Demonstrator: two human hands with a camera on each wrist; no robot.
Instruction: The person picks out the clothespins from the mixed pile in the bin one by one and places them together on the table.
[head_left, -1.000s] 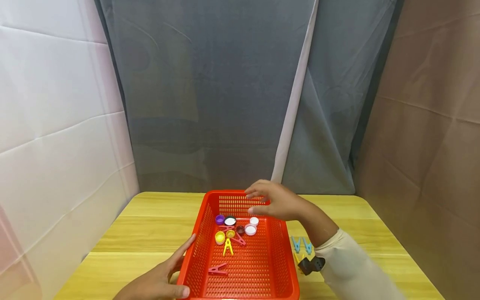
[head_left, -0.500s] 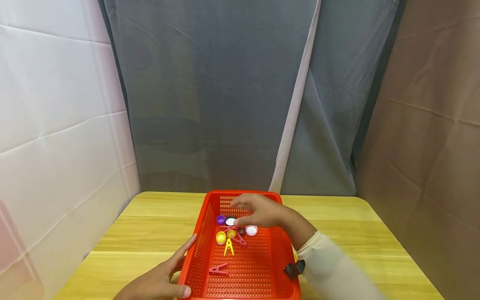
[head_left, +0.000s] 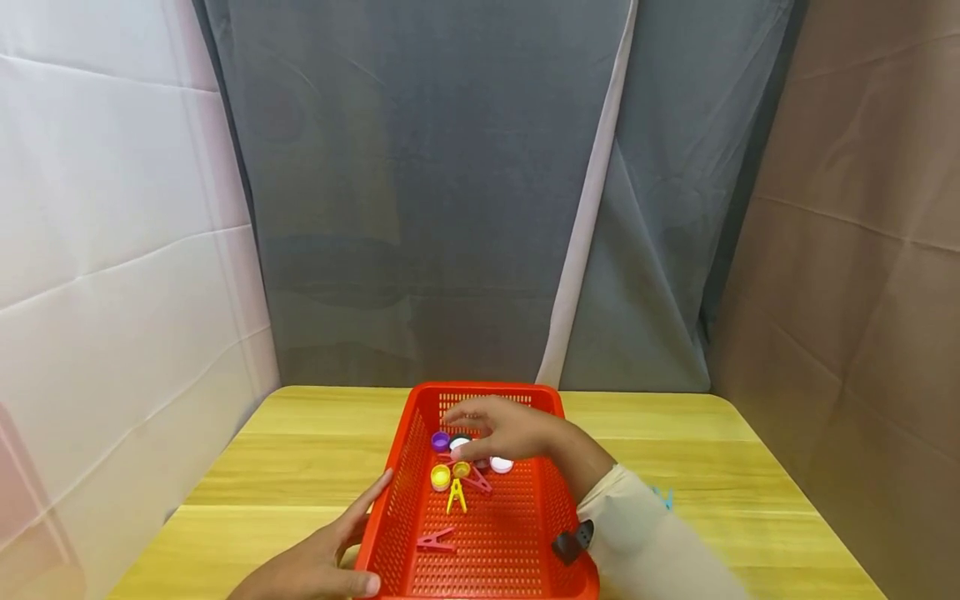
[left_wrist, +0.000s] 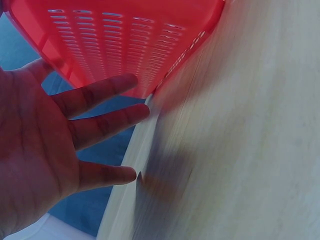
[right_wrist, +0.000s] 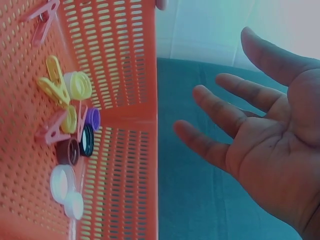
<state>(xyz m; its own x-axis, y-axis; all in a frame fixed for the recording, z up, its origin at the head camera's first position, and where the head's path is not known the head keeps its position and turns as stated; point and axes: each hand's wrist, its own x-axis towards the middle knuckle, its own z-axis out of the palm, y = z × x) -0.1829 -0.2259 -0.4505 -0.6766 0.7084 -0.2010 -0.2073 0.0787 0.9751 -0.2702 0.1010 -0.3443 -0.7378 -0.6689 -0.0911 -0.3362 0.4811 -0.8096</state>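
A red plastic basket with slotted walls stands in front of me. My left hand rests at its left side, thumb and index fingertip right at the rim. The left wrist view shows that hand's fingers straight and spread. My right hand hovers over the back of the basket, holding nothing, fingers loosely spread. Beneath it lie bottle caps: a purple cap, a yellow cap, a black cap, a brown cap and white caps. Among them are a yellow clothespin and pink clothespins.
The basket stands on a yellow wooden table. To its right, a light blue clothespin shows partly behind the right sleeve. A grey curtain hangs behind the table, with fabric walls on both sides.
My right hand has moved left and lower over the basket, from its back right rim to above the caps. The left hand and the basket stay in place.
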